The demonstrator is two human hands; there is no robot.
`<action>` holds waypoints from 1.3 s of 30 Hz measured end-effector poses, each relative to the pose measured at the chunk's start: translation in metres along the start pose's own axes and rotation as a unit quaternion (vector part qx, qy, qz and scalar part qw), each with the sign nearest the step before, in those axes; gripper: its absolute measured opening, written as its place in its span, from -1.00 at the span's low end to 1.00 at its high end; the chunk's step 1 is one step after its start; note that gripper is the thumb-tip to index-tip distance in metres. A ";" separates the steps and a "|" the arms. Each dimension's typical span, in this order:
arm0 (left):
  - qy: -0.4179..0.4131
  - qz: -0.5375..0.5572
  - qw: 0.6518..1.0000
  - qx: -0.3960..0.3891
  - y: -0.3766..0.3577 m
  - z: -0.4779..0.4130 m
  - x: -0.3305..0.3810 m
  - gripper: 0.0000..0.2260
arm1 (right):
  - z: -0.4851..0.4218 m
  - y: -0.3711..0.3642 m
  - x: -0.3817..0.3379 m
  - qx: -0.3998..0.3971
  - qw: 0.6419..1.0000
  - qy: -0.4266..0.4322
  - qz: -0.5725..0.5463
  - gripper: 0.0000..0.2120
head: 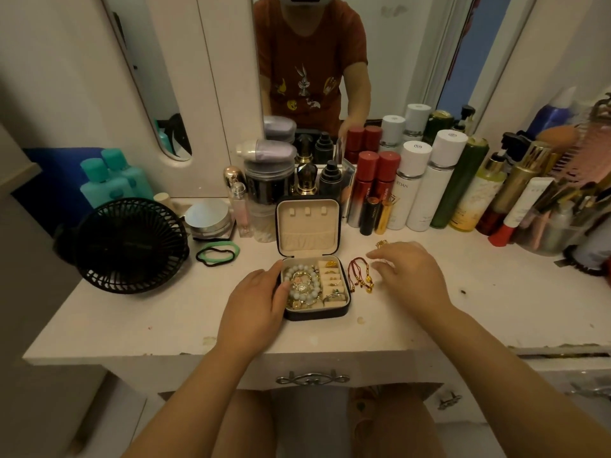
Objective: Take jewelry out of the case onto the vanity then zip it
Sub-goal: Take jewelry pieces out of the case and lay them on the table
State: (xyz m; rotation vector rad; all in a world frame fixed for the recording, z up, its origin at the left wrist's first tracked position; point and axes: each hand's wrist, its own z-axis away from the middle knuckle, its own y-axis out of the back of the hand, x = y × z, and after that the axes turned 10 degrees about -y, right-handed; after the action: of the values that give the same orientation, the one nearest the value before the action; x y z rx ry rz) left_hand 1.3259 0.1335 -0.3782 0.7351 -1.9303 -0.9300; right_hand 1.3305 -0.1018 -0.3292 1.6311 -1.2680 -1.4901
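A small black jewelry case with a beige lining stands open on the white vanity, its lid upright. Inside lie a pale bead bracelet, gold pieces and rings in the ring rolls. My left hand rests against the case's left side, thumb on its rim. My right hand hovers open just right of the case, fingers spread, holding nothing. Red cord bracelets with gold charms lie on the vanity between the case and that hand. A small gold piece lies beyond my fingertips.
A black desk fan stands at the left, with green and black hair ties beside it. Many bottles, sprays and lipsticks line the back under the mirror. Brushes and a comb crowd the right end.
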 end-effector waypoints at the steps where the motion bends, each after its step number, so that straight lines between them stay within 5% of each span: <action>1: 0.000 0.003 1.000 0.000 0.001 0.000 0.001 -0.55 | 0.003 0.000 -0.014 -0.009 1.000 0.018 -0.013 -0.75; 8: -0.011 0.006 1.000 0.010 0.002 0.001 0.000 -0.58 | 0.014 -0.030 -0.075 -0.156 0.981 0.108 0.026 -0.77; 15: -0.008 0.016 1.000 0.020 0.003 0.002 0.001 -0.61 | 0.006 -0.039 -0.092 -0.179 0.970 0.093 0.133 -0.70; 23: -0.016 0.013 1.000 0.020 0.004 0.001 0.002 -0.62 | 0.005 -0.017 -0.092 -0.189 0.978 0.004 -0.086 -0.83; 30: -0.014 0.007 1.000 0.013 0.004 0.001 0.001 -0.58 | -0.010 0.018 -0.074 -0.242 0.862 -0.160 -0.415 -0.87; 33: -0.013 0.004 1.000 0.014 0.003 0.001 0.000 -0.57 | -0.018 0.038 -0.053 -0.216 0.856 -0.187 -0.431 -0.86; 39: -0.004 0.003 1.000 0.014 0.003 0.002 0.002 -0.57 | -0.037 0.062 0.005 -0.112 0.904 -0.240 -0.335 -0.85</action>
State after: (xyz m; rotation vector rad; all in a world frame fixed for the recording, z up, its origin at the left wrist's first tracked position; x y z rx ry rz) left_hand 1.3235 0.1341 -0.3760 0.7434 -1.9548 -0.9057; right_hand 1.3499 -0.1368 -0.2683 1.6822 -0.7186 -2.4757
